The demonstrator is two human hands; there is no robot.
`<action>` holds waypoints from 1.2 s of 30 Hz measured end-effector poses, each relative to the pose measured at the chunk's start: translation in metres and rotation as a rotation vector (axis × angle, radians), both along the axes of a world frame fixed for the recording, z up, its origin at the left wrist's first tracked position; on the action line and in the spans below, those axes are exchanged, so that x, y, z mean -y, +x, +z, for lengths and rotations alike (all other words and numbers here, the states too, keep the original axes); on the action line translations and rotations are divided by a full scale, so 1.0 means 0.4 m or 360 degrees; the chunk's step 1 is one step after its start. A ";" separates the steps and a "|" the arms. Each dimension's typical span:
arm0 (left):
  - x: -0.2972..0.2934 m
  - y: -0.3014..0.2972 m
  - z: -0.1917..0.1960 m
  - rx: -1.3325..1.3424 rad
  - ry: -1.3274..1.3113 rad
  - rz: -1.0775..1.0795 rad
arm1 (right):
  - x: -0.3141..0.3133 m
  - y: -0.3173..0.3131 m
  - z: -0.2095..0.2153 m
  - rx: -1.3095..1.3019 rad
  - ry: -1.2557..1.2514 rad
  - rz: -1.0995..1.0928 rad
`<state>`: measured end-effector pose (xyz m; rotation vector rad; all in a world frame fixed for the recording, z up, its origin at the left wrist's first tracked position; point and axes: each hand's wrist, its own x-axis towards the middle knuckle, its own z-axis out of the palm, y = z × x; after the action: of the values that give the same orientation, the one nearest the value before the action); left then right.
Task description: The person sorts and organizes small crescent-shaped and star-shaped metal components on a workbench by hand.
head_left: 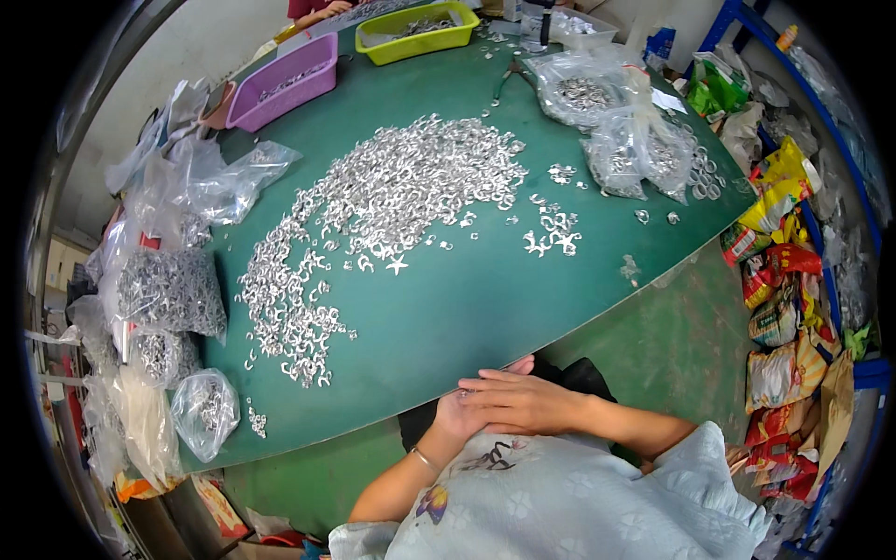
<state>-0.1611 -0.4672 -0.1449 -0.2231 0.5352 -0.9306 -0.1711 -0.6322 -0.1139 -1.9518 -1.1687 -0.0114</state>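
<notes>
Workshop floor (653,350) was green, under one dark-green table (448,317) with its near edge running diagonally. On my feed: two bare hands, one silver bangle (422,457) on the left wrist. Left hand (455,417) and right hand (523,401) were together at the table edge, right laid across left, fingers overlapping. I couldn't tell if anything sat between the palms.

Counts: one big heap of small silvery metal pieces (420,177), far too many to number, trailing to the left; one small cluster (553,231) off its right side. Two plastic baskets at the far side: one purple (294,105), one yellow-green (420,45), both with metal parts inside. One green-handled pair of pliers (501,84). Clear plastic bags of metal parts (173,289) stacked on the left, overlapping, no firm count; more clear bags (613,159) at right. One co-worker's hand (333,9) at the top edge.

Labels: colourful printed packs (779,187) lined the right side; print too small for me to read.

Heap lay beyond the hands, ahead and to the left, well apart from them; bare tabletop ran between.
</notes>
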 end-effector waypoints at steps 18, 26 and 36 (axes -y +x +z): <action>0.203 0.038 -0.026 0.0636 0.0954 -0.0743 | 0.281 0.178 0.061 0.0221 -0.0247 -0.1748; 0.242 0.063 0.042 0.0676 0.0578 -0.0836 | 0.274 0.156 0.064 0.0266 -0.0500 -0.1565; 0.274 0.043 -0.040 0.0369 0.0505 -0.0571 | 0.307 0.115 0.141 -0.0127 -0.0147 -0.0809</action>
<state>-0.1441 -0.5767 -0.1611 0.2737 0.5073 -1.1845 -0.1250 -0.7552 -0.0576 -2.2613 -0.6065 -0.1471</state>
